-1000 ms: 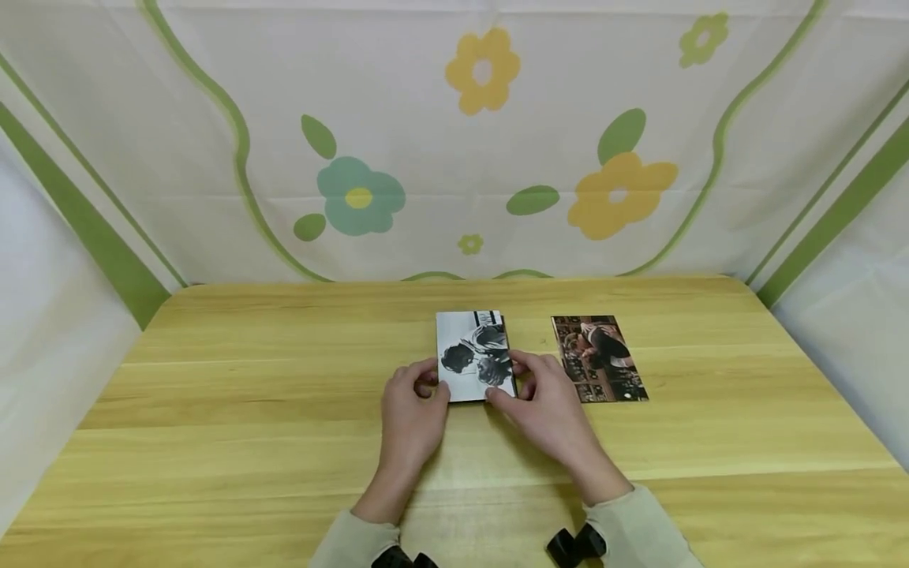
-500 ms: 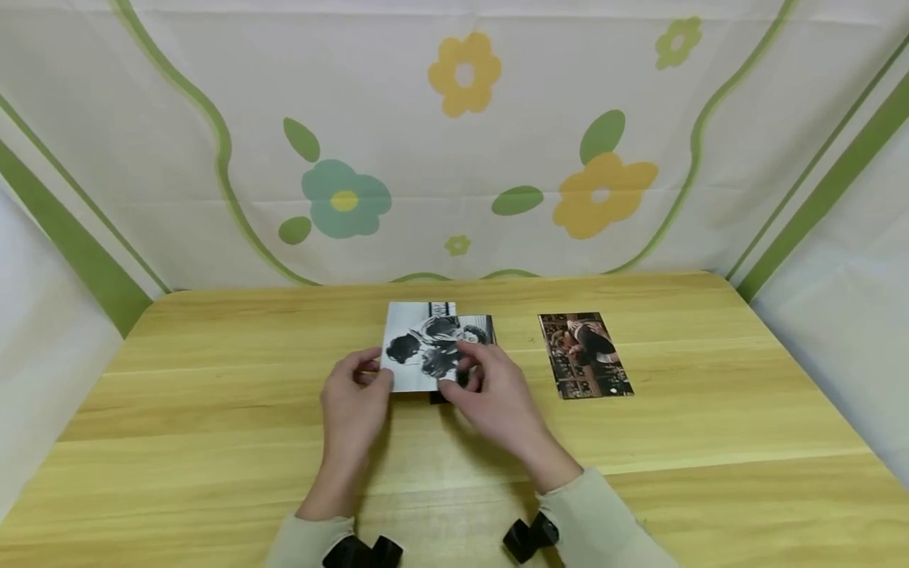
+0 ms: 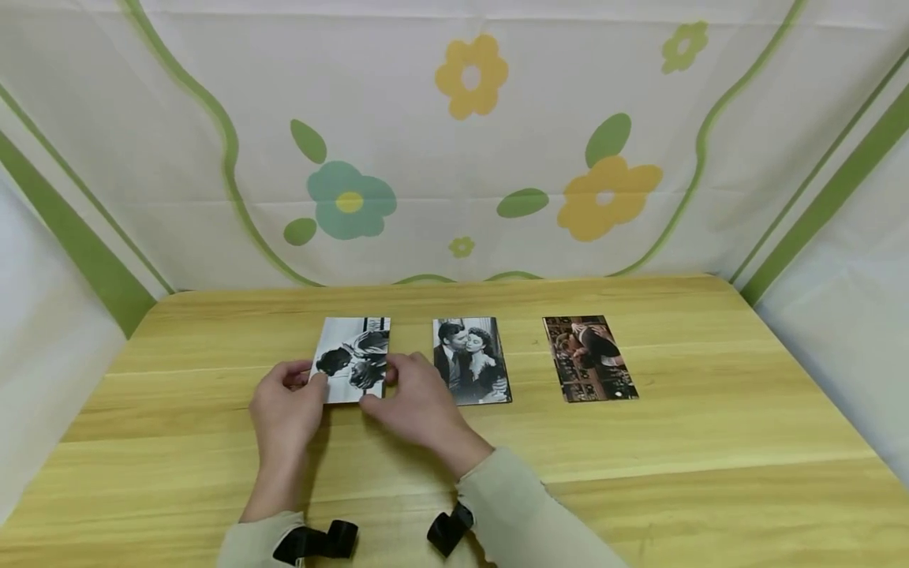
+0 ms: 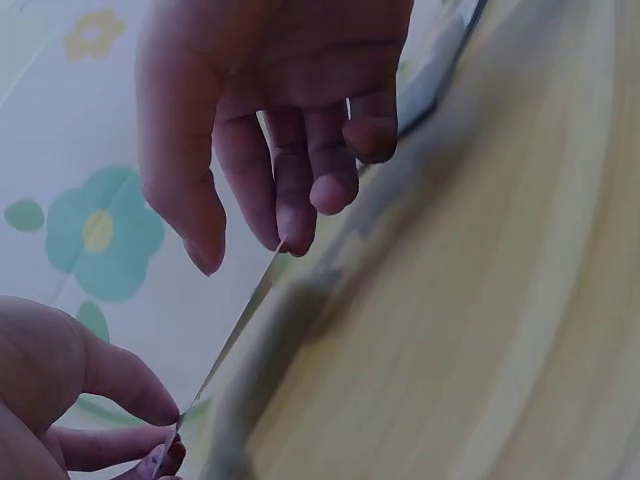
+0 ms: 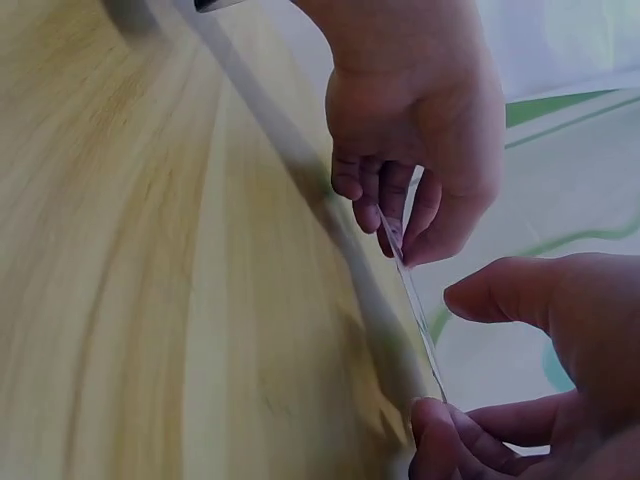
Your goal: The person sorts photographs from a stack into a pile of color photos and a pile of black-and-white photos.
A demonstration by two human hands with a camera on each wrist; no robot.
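A black-and-white photo card (image 3: 351, 361) with several dark-haired heads on it is held at the left of the table in the head view. My left hand (image 3: 287, 406) pinches its left edge between thumb and fingers; both wrist views show that grip. At the card's right edge, my right hand (image 3: 419, 398) has its fingertips against it. Its thumb (image 5: 495, 290) stands off the card in the right wrist view. From the side, the card is a thin line (image 5: 415, 305) close over the wood. To the right lies another black-and-white photo card (image 3: 470, 363) of a couple.
A colour photo card (image 3: 591, 359) lies farther right on the wooden table (image 3: 682, 473). Behind stands a white cloth (image 3: 412, 102) printed with flowers, with cloth sides left and right. Black wrist devices (image 3: 319, 543) sit at the sleeves.
Both hands have moved left with the top photo card, sliding it off the middle pile. The couple card beneath is uncovered. In the head view, the colour card stays lying on the right.
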